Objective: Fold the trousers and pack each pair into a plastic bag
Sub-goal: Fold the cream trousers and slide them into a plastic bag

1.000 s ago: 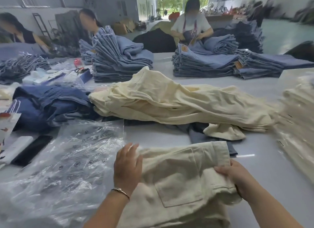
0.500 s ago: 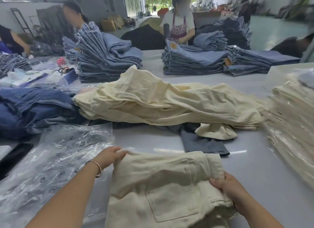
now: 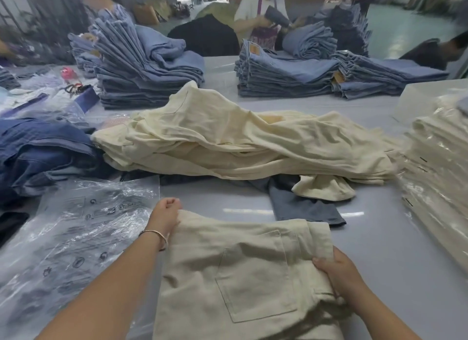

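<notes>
Head view: the folded trousers (image 3: 243,271) lie on the table (image 3: 379,238) right in front of the person, back pocket up, long axis running away from the body. The left hand (image 3: 166,212) grips the far left corner of the fold, fingers curled round the cloth edge. The right hand (image 3: 336,269) holds the right edge nearer the body, thumb on top and fingers tucked under the layers. So the trousers sit between the two hands, held at both sides.

The bags (image 3: 76,238) lie flat to the left, just beside the trousers and touching the left forearm's side of the table. The left hand is the nearer one to them; the right is well apart, with the whole fold between. I cannot tell where the top bag's mouth is.

My judgement: folding looks done or nearly so, and the next move is sideways to the left, with the fold's narrow end leading into a bag.

Beyond the fold lies a loose cream pile (image 3: 240,142), with packed pairs (image 3: 438,167) stacked at the right and jeans stacks (image 3: 141,69) farther back.
</notes>
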The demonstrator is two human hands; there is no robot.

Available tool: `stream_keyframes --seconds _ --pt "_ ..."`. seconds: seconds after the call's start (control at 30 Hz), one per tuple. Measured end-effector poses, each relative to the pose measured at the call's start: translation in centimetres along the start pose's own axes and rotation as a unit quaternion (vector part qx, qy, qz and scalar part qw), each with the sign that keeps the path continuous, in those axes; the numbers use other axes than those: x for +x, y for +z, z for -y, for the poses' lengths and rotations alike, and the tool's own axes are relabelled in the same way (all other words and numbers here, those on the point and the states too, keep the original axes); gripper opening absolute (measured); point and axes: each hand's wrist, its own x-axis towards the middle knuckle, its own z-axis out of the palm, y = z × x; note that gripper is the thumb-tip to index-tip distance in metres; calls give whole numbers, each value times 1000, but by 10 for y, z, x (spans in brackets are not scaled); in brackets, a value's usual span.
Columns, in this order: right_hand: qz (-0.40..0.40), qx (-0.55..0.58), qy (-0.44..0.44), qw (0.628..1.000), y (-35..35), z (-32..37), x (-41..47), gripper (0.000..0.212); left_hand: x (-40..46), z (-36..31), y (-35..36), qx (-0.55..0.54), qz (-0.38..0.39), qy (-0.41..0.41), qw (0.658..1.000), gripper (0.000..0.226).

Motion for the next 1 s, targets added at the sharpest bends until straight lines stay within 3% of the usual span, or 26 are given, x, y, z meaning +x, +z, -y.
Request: stream_keyframes --seconds 0.07,0.1,0.17,0.23,0.3,0.37,0.47,0.57,0.67,0.7,0.77,0.83,0.9,0.97,1.0 --pt "4 -32 5 999 1 10 -1 11 -8 1 -7 95 -47 69 992 18" --pt "0 -74 6 997 2 14 -1 18 -13 5 -10 144 -72 114 980 20" --pt "-14 -224 9 974 6 17 -1 26 -30 21 -9 256 -67 185 946 29" --pt "-45 -389 10 920 13 14 -3 21 -45 39 -6 334 -14 159 929 40" --pt "-70 -446 5 892 19 10 -6 24 -52 46 -4 255 13 35 966 53" --pt "-72 -406 15 911 19 11 -5 27 -50 43 -5 152 26 -43 987 51" --pt "-46 -215 45 974 10 25 0 24 -43 33 -9 -36 77 -104 991 21" --pt "-39 -51 54 997 8 44 7 31 -31 17 -20 -149 68 -81 983 13" --pt "-54 -9 10 998 16 72 22 22 -13 0 -32 -180 52 -47 981 17" --pt "-55 -30 -4 998 20 81 28 16 -7 -3 -34 -159 44 -38 986 23" --pt "-51 -196 -18 979 27 95 38 10 3 -4 -37 -27 10 -12 1000 41" --pt "-56 -378 0 924 34 96 47 46 5 0 -36 170 -44 38 984 49" --pt "-93 -460 -9 883 42 91 46 84 3 2 -29 276 -89 141 947 49" --pt "-130 -467 -54 873 54 81 43 99 1 -1 -15 325 -89 241 910 49" --pt "-134 -425 -56 894 58 75 42 99 0 -3 -7 351 -70 267 895 52"
